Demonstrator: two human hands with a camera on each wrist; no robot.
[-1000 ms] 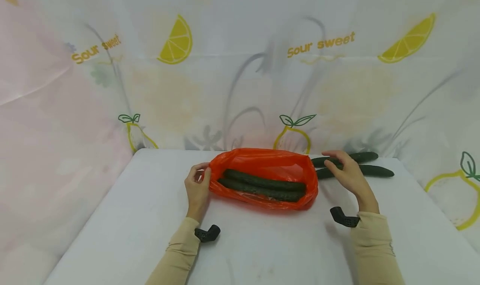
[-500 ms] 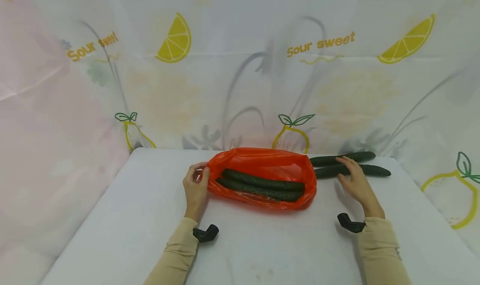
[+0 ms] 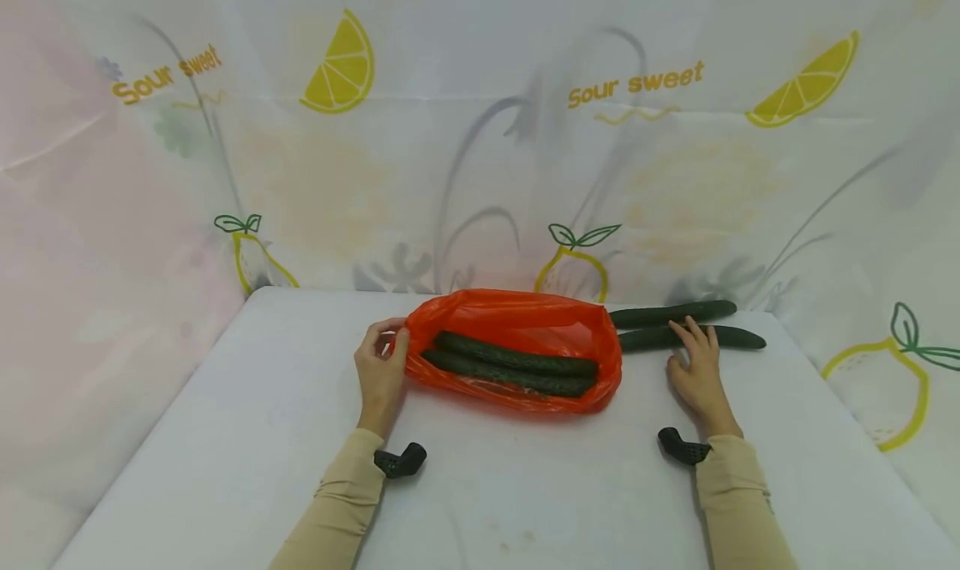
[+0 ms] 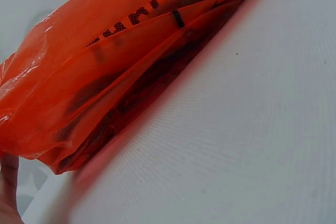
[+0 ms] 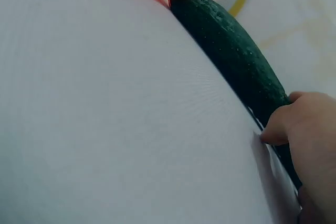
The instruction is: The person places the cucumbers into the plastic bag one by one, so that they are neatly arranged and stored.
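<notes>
An orange-red plastic bag (image 3: 517, 307) lies with its mouth open in the head view, holding two dark green cucumbers (image 3: 517, 370) side by side. My left hand (image 3: 380, 374) grips the bag's left rim between thumb and fingers; in the left wrist view part of this hand shows below the bag (image 4: 105, 61). Outside the bag, two more cucumbers lie to its right, the far one (image 3: 708, 310) and the near one (image 3: 738, 337). My right hand (image 3: 703, 382) holds the near cucumber (image 5: 231, 51) around its middle, thumb on the close side and fingers over the top.
Everything rests on a white table (image 3: 495, 487). Directly behind it hangs a printed curtain (image 3: 480, 153) with lemon drawings. The left ends of the loose cucumbers reach the bag's right side. A small black wrist camera (image 3: 682, 447) sits on each wrist.
My right hand has moved off the bag's right side, rightward, and down onto the near loose cucumber. My left hand keeps its hold on the bag. The head view has shifted slightly.
</notes>
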